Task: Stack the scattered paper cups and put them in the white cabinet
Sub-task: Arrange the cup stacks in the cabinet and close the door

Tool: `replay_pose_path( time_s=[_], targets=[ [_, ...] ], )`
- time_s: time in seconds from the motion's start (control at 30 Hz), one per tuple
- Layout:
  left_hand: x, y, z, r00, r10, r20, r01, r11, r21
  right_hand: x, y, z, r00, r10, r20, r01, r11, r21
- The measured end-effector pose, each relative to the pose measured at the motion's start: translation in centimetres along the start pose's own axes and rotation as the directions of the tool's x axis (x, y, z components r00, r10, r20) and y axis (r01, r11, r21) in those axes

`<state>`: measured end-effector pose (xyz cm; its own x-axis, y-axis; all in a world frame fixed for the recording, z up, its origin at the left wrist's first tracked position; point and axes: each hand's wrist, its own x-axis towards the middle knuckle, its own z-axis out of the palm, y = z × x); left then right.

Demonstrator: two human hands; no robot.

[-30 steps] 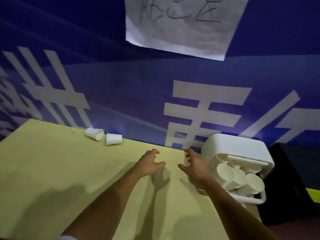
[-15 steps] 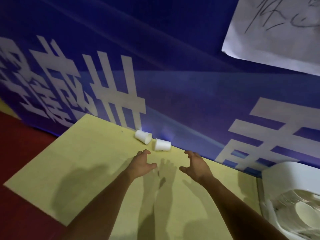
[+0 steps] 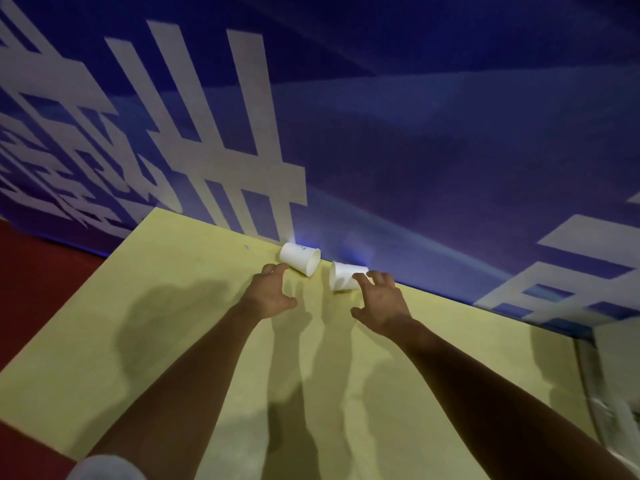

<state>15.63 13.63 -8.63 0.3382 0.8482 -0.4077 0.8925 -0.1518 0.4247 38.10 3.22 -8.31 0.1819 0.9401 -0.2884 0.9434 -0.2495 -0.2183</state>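
Note:
Two white paper cups lie on their sides on the yellow table top (image 3: 166,306), close to the blue wall. The left cup (image 3: 299,258) points its mouth to the right. The right cup (image 3: 344,275) points its mouth to the left. My left hand (image 3: 272,294) hovers just below the left cup with fingers spread and curved, holding nothing. My right hand (image 3: 379,299) reaches the right cup, its fingertips touching the cup's right end without closing round it. The white cabinet (image 3: 620,362) shows only as a sliver at the right edge.
A blue wall (image 3: 415,150) with large white characters rises directly behind the cups. Red floor (image 3: 41,271) lies beyond the table's left edge. Hand and arm shadows fall across the table.
Both hands have moved forward and left, away from the cabinet, to the two cups. My right hand's fingertips now touch the right cup. The view has swung left, pushing the cabinet almost out of frame.

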Motion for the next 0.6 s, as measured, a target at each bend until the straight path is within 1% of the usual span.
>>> replay_pose_path(
  time_s=[0.17,0.27,0.37,0.6],
  targets=[
    [4.7,0.7,0.6,0.992,0.081,-0.097,-0.08,0.997,0.007,3.3,-0.8,0.7,0.999,-0.008,-0.033,0.007,1.0,-0.011],
    [6.7,1.2,1.0,0.984,0.134,-0.118,-0.12,0.985,0.121,4.7,-1.0,1.0,1.0,-0.01,-0.028,0.01,1.0,-0.019],
    [8.4,1.4,1.7,0.982,0.143,-0.126,-0.112,0.968,0.227,5.9,-1.0,1.9,1.0,0.013,-0.023,-0.013,1.0,-0.003],
    [10.0,1.0,3.2,0.966,0.168,-0.199,-0.101,0.946,0.307,7.6,-1.3,3.2,0.993,0.064,-0.101,-0.062,0.998,0.02]
  ],
)
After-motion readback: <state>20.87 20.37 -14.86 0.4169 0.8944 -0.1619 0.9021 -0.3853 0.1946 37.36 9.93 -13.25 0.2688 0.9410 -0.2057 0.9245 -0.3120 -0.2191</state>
